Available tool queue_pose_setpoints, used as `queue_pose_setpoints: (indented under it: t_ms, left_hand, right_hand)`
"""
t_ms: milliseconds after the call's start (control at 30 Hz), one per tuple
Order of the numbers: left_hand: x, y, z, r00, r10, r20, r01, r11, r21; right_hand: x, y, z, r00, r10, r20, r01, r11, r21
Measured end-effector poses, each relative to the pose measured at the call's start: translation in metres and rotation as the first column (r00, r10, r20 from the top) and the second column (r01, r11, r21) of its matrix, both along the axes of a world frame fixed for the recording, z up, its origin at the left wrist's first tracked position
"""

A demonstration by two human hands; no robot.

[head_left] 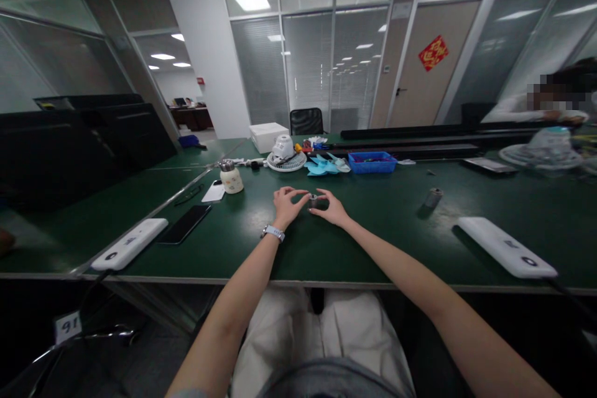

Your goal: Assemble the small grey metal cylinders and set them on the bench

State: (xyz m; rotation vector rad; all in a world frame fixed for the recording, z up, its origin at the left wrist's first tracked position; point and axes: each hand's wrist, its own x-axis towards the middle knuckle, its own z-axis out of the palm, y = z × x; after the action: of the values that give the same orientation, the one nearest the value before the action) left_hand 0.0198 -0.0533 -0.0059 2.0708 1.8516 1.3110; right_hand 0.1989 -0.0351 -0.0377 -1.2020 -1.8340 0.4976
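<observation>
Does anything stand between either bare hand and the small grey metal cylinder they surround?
Nothing visible does. The left hand and right hand are right at the small grey metal cylinder; exact contact is too small to tell. Another grey metal cylinder sits well apart, to the right.

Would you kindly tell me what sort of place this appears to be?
It looks like an office, perhaps doubling as a workshop: glass partitions stand behind a green table holding blue fan blades.
</observation>
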Motion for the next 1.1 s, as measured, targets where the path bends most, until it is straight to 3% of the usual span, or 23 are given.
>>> queue_pose_setpoints:
  t_ms: [300, 433, 567, 667, 800, 867, 1000, 1100]
  left_hand:
    - [0.019, 0.011, 0.002, 0.997, -0.062, 0.054, 0.063, 0.998, -0.019]
    - [0.003, 0.013, 0.0, 0.997, 0.014, 0.079, -0.014, 1.0, 0.005]
    - [-0.024, 0.01, -0.009, 0.995, 0.083, -0.052, -0.089, 0.989, -0.118]
    - [-0.037, 0.008, -0.015, 0.987, 0.077, -0.138, -0.105, 0.971, -0.214]
    - [-0.038, 0.007, -0.016, 0.982, 0.051, -0.183, -0.095, 0.967, -0.238]
    - [-0.036, 0.007, -0.014, 0.986, 0.086, -0.142, -0.117, 0.966, -0.23]
    - [-0.036, 0.008, -0.008, 0.953, 0.293, 0.079, -0.269, 0.936, -0.227]
    - [-0.036, 0.007, -0.006, 0.925, 0.347, 0.153, -0.307, 0.923, -0.231]
  right_hand:
    - [-0.002, 0.006, -0.003, 0.998, 0.06, 0.009, -0.059, 0.996, -0.068]
    - [0.0, 0.004, -0.003, 0.998, 0.056, 0.006, -0.056, 0.996, -0.067]
    - [0.0, 0.002, -0.002, 0.998, 0.064, 0.007, -0.063, 0.995, -0.082]
    - [0.0, 0.001, 0.0, 0.998, 0.052, 0.026, -0.049, 0.994, -0.096]
    - [-0.001, -0.001, 0.004, 0.998, 0.065, 0.01, -0.065, 0.997, -0.035]
    - [-0.002, -0.004, 0.007, 0.997, 0.08, 0.019, -0.08, 0.995, 0.05]
    - [-0.005, -0.012, 0.018, 0.983, 0.039, 0.181, -0.082, 0.968, 0.238]
    - [-0.005, -0.015, 0.028, 0.946, -0.068, 0.318, -0.014, 0.968, 0.249]
